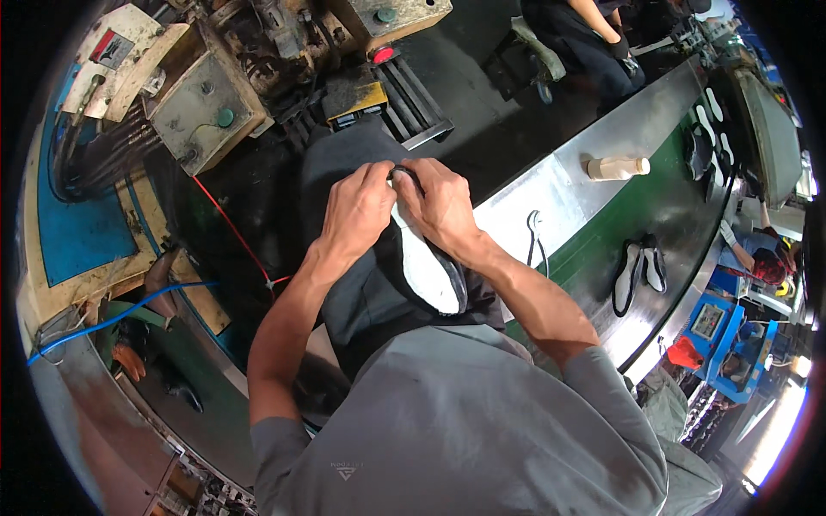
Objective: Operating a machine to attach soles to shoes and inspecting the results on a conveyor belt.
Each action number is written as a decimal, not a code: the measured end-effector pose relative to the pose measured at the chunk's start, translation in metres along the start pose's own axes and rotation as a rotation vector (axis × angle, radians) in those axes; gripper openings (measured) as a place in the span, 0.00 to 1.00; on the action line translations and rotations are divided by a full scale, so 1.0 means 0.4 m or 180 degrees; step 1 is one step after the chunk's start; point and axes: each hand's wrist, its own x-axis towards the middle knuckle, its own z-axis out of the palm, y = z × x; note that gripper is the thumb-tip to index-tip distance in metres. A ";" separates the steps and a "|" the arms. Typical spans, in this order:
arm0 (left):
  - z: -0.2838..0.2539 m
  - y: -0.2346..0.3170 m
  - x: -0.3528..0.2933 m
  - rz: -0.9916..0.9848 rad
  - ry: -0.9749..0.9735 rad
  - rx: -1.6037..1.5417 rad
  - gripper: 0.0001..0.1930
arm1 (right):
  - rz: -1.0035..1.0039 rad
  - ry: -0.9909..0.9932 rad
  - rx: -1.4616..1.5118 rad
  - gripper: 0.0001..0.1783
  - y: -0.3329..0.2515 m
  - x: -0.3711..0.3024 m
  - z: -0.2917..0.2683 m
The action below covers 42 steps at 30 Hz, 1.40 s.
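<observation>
A black shoe upper with a white sole-side face [428, 273] rests over my lap, its wide end toward my body. Both my hands grip its far, narrow end. The fingers of my left hand [360, 205] are curled on the left of its edge, thumb close to the right hand. My right hand [440, 206] is closed over the right side of the same end, thumb pressed on the rim. What lies under the fingertips is hidden.
To my right, a metal ledge [559, 185] carries a cream bottle [618, 168] lying on its side. Beyond it, a green belt [594, 249] bears shoe uppers [638, 268]. A greasy machine [206, 112] stands ahead left. Another person [585, 43] sits at far right.
</observation>
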 end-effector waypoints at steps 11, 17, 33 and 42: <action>-0.054 -0.010 0.031 0.0289 -0.0384 -0.0199 0.21 | -0.0481 -0.0321 -0.0297 0.10 0.008 0.032 -0.011; -0.004 -0.004 0.054 0.0120 0.0084 -0.0071 0.21 | -0.0304 0.0044 -0.0584 0.13 0.032 0.032 0.010; -0.042 -0.005 0.029 0.0388 0.0235 -0.0217 0.15 | 0.1906 -0.1304 0.0942 0.59 -0.009 -0.308 -0.119; -0.208 0.129 -0.111 0.1097 0.0808 0.0194 0.29 | 0.0224 -0.0839 0.0332 0.66 0.013 -0.157 -0.106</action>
